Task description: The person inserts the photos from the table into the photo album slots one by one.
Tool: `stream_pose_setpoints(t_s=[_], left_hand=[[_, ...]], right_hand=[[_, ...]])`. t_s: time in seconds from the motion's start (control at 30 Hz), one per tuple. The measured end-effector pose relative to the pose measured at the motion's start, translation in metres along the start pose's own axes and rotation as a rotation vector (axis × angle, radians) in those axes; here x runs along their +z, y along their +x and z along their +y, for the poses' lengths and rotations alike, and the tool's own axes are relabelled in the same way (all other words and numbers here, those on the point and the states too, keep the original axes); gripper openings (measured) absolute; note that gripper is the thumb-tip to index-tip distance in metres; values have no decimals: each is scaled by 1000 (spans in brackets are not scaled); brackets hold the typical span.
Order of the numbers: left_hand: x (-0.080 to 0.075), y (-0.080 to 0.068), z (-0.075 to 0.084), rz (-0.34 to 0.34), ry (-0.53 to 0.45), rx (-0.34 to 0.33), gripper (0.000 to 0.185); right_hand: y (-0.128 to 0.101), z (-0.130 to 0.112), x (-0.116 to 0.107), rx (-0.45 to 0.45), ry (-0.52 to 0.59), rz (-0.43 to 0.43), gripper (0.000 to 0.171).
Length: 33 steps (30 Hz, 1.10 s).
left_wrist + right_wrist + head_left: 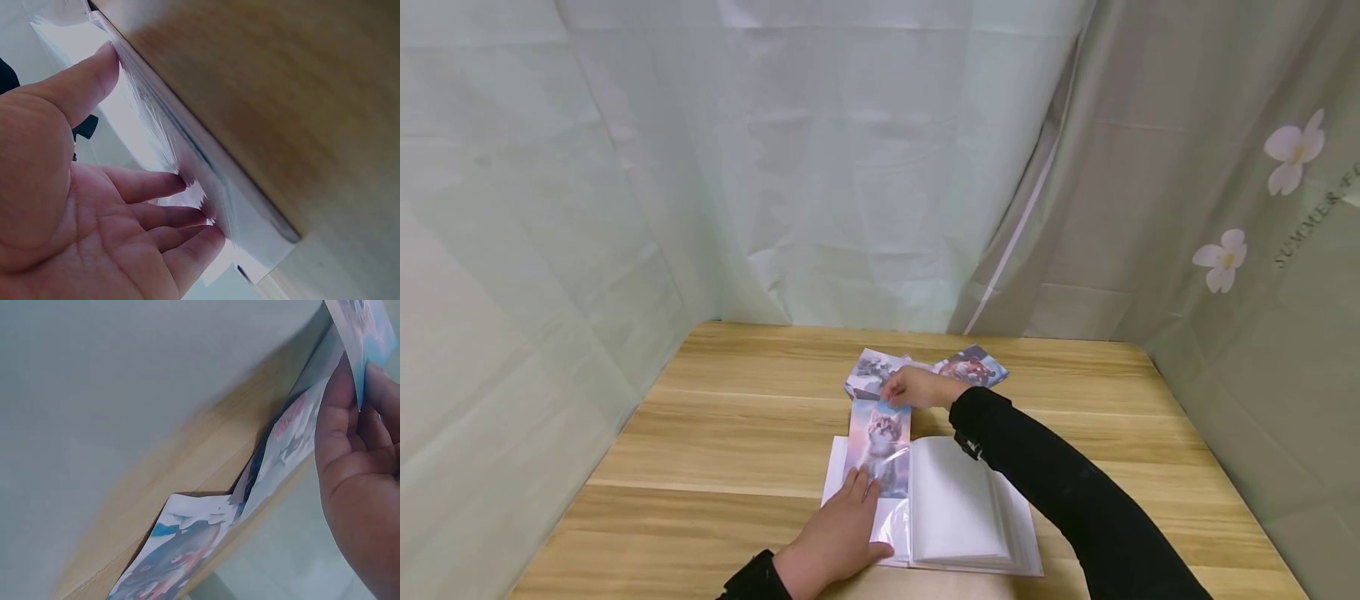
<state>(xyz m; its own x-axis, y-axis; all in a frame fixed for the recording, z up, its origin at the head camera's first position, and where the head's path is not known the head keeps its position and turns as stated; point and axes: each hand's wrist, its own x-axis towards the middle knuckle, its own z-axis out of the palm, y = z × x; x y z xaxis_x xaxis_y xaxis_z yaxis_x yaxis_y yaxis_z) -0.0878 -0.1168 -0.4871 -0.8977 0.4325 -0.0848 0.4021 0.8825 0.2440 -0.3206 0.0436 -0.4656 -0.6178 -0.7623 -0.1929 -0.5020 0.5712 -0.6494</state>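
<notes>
Printed "SUMMER" curtain (1311,218); right hand (916,387) pinches cat photo (880,446).

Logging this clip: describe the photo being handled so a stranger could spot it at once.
On the wooden table lies an open white album. The kitten photo sits half in its left page's sleeve, top edge pinched by the right hand. Unlike the loose photos behind, it touches the album.

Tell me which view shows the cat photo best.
The head view: the cat photo shows whole, half slid into the album sleeve. The right wrist view shows only its top edge pinched by the right hand. The left wrist view shows only blurred sleeve edges.
</notes>
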Motion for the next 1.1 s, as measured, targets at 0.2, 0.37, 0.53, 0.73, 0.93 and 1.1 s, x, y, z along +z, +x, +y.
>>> stream_pose_setpoints(t_s=[0.2,0.37,0.53,0.73,0.93,1.1], left_hand=[[1,-1,0,12,4,13,88],[2,1,-1,-3,0,5,87],[3,2,-2,-21,-8,-6,87],[3,2,-1,-10,-7,-3,88],[4,2,-1,5,3,7,87],[2,1,-1,-2,17,7,87]], right_hand=[[-2,-1,5,3,-7,-36,13],[-2,-2,9,-15,-16,-51,13],[-2,-4,14,-46,-57,-89,14],[-2,-5,20,1,-37,-109,14],[-6,-8,23,-13,-28,-116,14],[-8,-10,24,-19,-35,-110,14]])
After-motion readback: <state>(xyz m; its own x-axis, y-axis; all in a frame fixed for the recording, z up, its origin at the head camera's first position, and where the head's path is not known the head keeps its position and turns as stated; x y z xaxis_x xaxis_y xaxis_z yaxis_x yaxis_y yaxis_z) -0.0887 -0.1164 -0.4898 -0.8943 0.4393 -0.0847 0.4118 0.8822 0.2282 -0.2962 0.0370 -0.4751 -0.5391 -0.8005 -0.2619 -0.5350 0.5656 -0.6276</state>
